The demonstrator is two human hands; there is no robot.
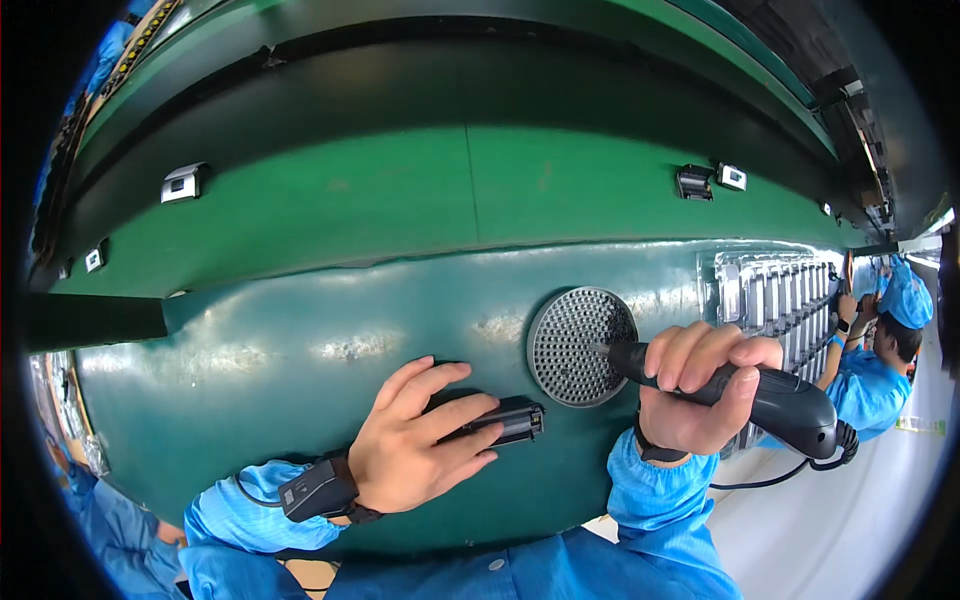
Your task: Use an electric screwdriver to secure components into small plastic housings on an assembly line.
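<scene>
My left hand (pixel 420 440) lies over a small black rectangular plastic housing (pixel 518 422), fingers curled across it and holding it to the green mat. Part of the housing is hidden under the fingers, while its right end shows. In my right hand (pixel 705 385) is a black electric screwdriver (pixel 790 410), gripped round its body with the tip pointing left. That tip is over the right part of a round grey dish (pixel 570 350) whose face is full of small holes. Whether the tip touches the dish, I cannot tell.
A clear plastic tray (pixel 775 300) with rows of grey parts stands to the right. Beyond the mat runs a green belt (pixel 400 195) carrying silver parts (pixel 182 183) and a black part (pixel 693 182). A co-worker in blue (pixel 870 370) works at far right. The screwdriver's cable (pixel 760 485) trails below it.
</scene>
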